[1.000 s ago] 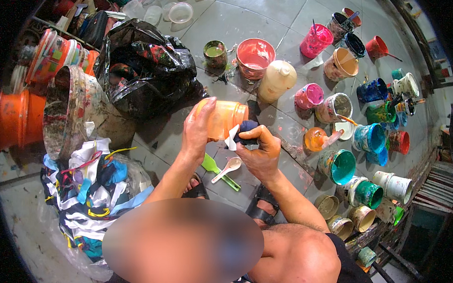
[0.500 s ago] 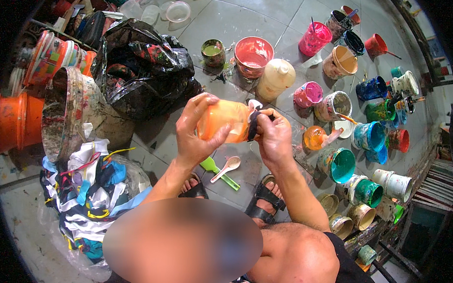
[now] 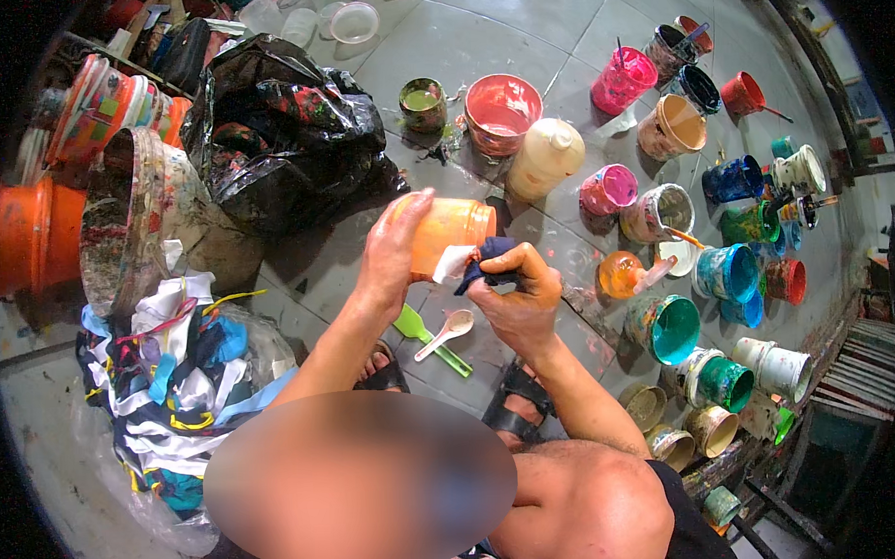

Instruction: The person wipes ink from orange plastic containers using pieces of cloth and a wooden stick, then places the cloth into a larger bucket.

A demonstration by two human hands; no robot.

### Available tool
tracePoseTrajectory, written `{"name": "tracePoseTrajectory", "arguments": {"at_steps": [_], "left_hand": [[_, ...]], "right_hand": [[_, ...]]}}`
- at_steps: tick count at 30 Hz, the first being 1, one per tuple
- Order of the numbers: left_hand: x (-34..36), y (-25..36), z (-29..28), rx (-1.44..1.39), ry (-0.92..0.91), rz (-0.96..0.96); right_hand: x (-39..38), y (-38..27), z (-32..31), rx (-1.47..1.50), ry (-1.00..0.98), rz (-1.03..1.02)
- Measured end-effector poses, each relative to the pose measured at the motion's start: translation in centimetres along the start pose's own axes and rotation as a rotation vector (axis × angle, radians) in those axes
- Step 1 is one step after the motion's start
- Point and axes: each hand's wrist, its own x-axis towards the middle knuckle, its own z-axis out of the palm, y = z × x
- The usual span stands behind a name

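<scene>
My left hand [image 3: 391,250] is wrapped round an orange plastic jar [image 3: 446,230], held tilted on its side with the mouth toward the right. Against the jar's lower side, near the rim, my right hand [image 3: 523,295] pinches a crumpled dark cloth rag [image 3: 488,266]. A white scrap of cloth [image 3: 454,263] sticks out of that bunch and lies over the jar wall. Below the hands, a white spoon [image 3: 456,326] rests across a green plastic scoop [image 3: 415,325] on the floor.
A cream jug [image 3: 546,159] and a red paint tub [image 3: 502,117] stand just beyond. Several paint pots, including a teal one [image 3: 666,328], crowd the right. At left are a black bag [image 3: 284,127], a paint-smeared bucket [image 3: 120,222] and a cloth scrap pile [image 3: 180,387].
My right hand has drawn the rag from the jar's mouth down to its lower side. The jar's rim is now bare, and the white scrap shows against the wall.
</scene>
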Motion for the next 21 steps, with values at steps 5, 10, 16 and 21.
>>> {"name": "tracePoseTrajectory", "arguments": {"at_steps": [5, 10, 16, 21], "left_hand": [[0.2, -0.8, -0.5, 0.074, 0.017, 0.277], [-0.9, -0.5, 0.1, 0.194, 0.009, 0.560], [0.0, 0.5, -1.9, 0.710, -0.160, 1.183], [0.3, 0.3, -1.5, 0.563, -0.157, 0.996]], "right_hand": [[-0.2, -0.1, 0.3, 0.091, 0.047, 0.078], [0.7, -0.6, 0.4, 0.263, 0.176, 0.211], [3.0, 1.6, -2.1, 0.808, 0.039, 0.671], [4.1, 0.8, -2.4, 0.525, 0.020, 0.496]]}}
